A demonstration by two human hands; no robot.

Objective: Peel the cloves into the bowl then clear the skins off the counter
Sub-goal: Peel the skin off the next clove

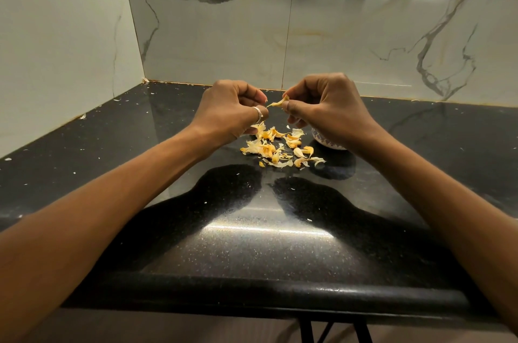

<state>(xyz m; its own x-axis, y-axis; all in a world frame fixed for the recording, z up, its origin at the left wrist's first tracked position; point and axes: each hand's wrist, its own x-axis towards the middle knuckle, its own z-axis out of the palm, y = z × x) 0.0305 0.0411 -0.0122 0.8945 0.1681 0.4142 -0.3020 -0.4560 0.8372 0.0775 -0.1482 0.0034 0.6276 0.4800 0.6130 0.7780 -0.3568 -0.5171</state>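
Black speckled granite makes up the counter [252, 244], and both hands are raised just above it, mid-peel. The right hand [328, 107] pinches a pale garlic sliver [279, 102] between thumb and fingertips. The left hand [229, 110], fingers curled in, seems to nip the sliver's free end; whether it is clove or only skin I cannot tell.

Below the hands lies one loose pile [280, 146] of papery skins with some plumper pieces mixed in. I would guess four or five of those are unpeeled cloves, but the bits are too tangled to count. One small patterned bowl [328, 143] sits just right of the pile, mostly hidden by the right wrist, so its contents cannot be seen.

My guess is that peeling is well along but unfinished, and no skins have been cleared yet. White flecks are scattered widely across the granite.
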